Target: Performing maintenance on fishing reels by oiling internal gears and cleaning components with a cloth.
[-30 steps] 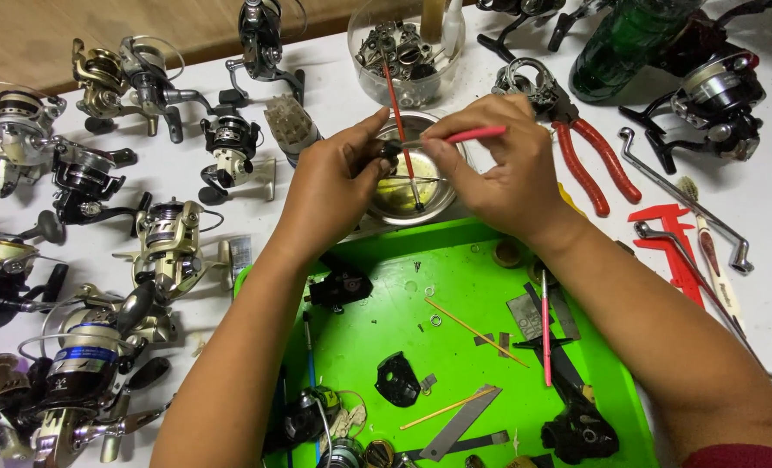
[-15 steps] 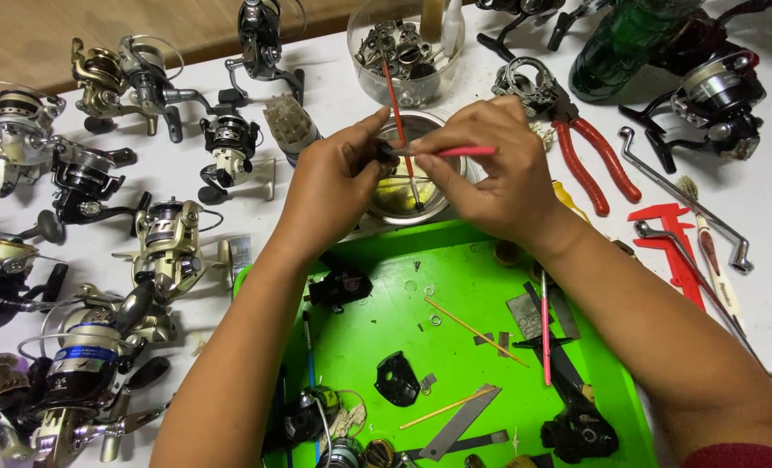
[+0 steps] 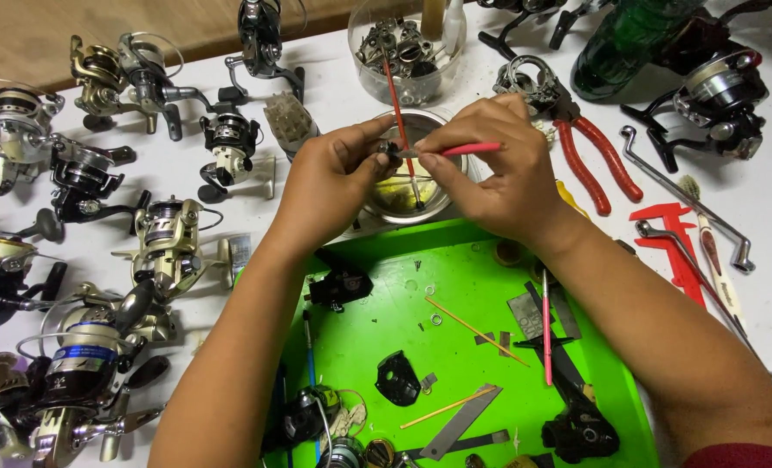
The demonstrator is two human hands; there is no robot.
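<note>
My left hand [image 3: 330, 178] pinches a small dark reel part [image 3: 389, 152] above a shallow metal bowl [image 3: 434, 201] holding yellowish liquid. My right hand [image 3: 503, 173] grips a thin red-handled tool [image 3: 466, 149], its tip against that part. A red-handled brush [image 3: 396, 102] leans in the bowl, passing behind my fingers. Both hands hover just beyond the far edge of a green tray [image 3: 490, 334] scattered with small reel parts, washers and sticks.
Several fishing reels [image 3: 165, 243] crowd the white table at left and along the back. A clear jar of parts [image 3: 408, 52] stands behind the bowl. Red-handled pliers [image 3: 590, 152], a red caliper [image 3: 676, 247], a metal wrench [image 3: 685, 195] and a green bottle [image 3: 624, 39] lie right.
My hands have shifted slightly; the red tool now lies more level against the small part. Everything else stays where it was.
</note>
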